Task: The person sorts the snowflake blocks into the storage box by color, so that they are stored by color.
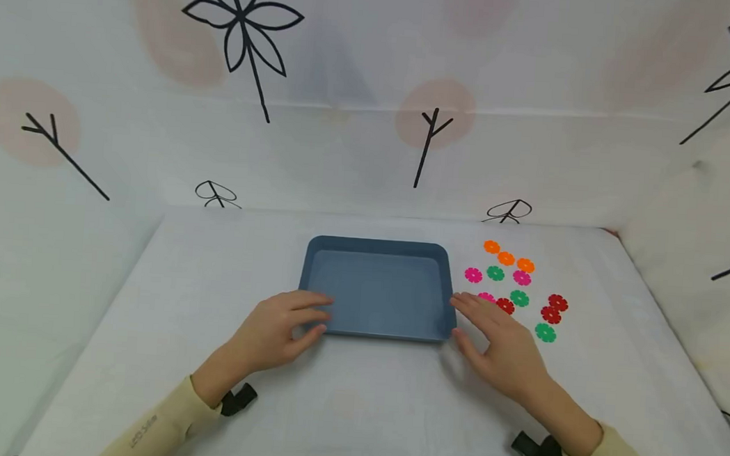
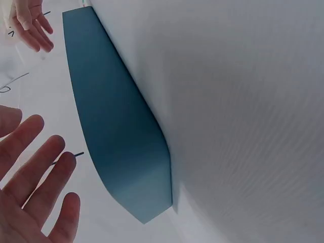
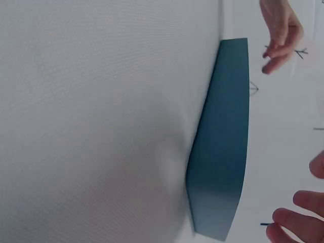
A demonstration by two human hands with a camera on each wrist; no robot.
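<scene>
A blue-grey rectangular tray (image 1: pixel 378 293) lies on the white cloth, with nothing in it. My left hand (image 1: pixel 280 329) is at its near left corner, fingers spread and loosely extended over the edge. At the right side of the tray is my right hand (image 1: pixel 507 350), fingers also extended. Both wrist views show the tray's outer wall (image 2: pixel 119 116), with the left hand's fingertips (image 2: pixel 63 164) and the right hand's fingertips (image 3: pixel 283 217) apart from it and higher than its rim. Neither hand holds anything.
Right of the tray lie several small flower-shaped discs: orange (image 1: pixel 506 258), pink (image 1: pixel 473 275), green (image 1: pixel 545 332) and red (image 1: pixel 551 315). The right hand partly covers some. A white cloth with black plant drawings (image 1: pixel 242 17) hangs behind the table.
</scene>
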